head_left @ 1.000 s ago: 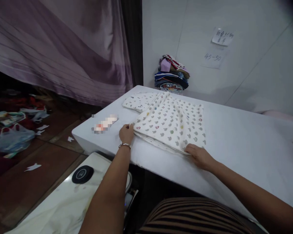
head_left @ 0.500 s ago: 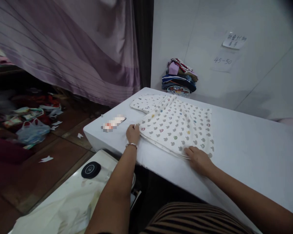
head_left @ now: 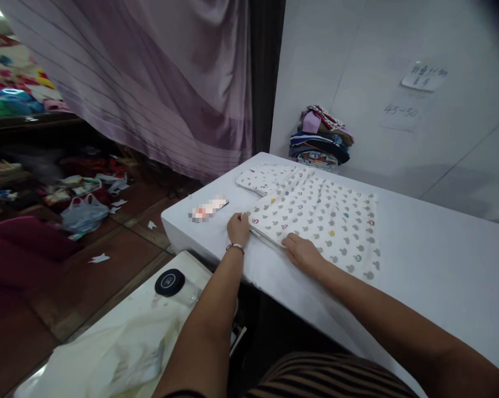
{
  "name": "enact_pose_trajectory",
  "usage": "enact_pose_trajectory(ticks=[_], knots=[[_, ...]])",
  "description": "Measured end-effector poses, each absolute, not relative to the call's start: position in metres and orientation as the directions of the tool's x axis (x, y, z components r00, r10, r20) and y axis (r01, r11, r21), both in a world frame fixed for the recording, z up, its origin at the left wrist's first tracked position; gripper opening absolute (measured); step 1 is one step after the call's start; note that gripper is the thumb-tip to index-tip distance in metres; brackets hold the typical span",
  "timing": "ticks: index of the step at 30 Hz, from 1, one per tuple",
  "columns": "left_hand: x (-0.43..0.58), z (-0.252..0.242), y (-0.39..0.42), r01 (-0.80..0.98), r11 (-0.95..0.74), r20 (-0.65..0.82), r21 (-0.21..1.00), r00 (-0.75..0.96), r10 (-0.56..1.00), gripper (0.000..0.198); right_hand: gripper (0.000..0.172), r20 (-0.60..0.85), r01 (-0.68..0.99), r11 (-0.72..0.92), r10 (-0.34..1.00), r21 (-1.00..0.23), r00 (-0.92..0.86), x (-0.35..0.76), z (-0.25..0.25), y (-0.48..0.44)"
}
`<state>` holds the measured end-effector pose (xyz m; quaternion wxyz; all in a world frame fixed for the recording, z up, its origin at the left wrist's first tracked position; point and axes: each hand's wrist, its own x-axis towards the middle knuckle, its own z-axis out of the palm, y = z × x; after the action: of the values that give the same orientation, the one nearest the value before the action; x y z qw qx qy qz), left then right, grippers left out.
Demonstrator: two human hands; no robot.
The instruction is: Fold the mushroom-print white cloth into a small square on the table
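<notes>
A white cloth (head_left: 316,215) printed with grey and a few coloured mushroom-like shapes lies spread on the white table, in layers along its near edge. My left hand (head_left: 238,229), with a bracelet at the wrist, pinches the cloth's near left corner. Farther right along the same edge, my right hand (head_left: 302,253) has its fingers curled onto the cloth, closed at the rim. Partly beneath its far left side sits another folded white cloth (head_left: 260,178) with small dark prints.
The white table (head_left: 432,260) stretches to the right. A pixelated flat item (head_left: 208,210) lies on its left. Folded clothes (head_left: 321,138) are stacked by the wall. A side surface at lower left carries a jar with a black lid (head_left: 169,282). Bags (head_left: 84,214) and scraps litter the floor.
My right hand has slid left along the cloth's near edge, closer to my left hand. My left hand stays at the corner. The view has shifted slightly left.
</notes>
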<state>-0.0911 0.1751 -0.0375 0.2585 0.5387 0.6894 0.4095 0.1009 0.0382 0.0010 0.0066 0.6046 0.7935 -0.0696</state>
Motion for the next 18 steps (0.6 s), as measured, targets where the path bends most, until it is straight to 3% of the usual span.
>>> enact_pose_trajectory(ticks=[5,12,18], knots=[[-0.091,-0.04,0.177,0.517,0.081,0.083,0.852,-0.287,0.954,0.021,0.027,-0.132,0.944,0.295,0.94,-0.145,-0.314,0.103,-0.009,0.027],[-0.094,-0.04,0.177,0.499,0.071,0.087,0.864,-0.286,0.954,0.027,0.034,-0.041,0.976,0.193,0.979,-0.102,-0.198,0.087,-0.012,0.028],[-0.096,-0.041,0.179,0.505,0.092,0.067,0.858,-0.289,0.955,0.032,0.048,0.033,0.967,0.242,0.97,-0.079,-0.24,0.103,-0.025,0.006]])
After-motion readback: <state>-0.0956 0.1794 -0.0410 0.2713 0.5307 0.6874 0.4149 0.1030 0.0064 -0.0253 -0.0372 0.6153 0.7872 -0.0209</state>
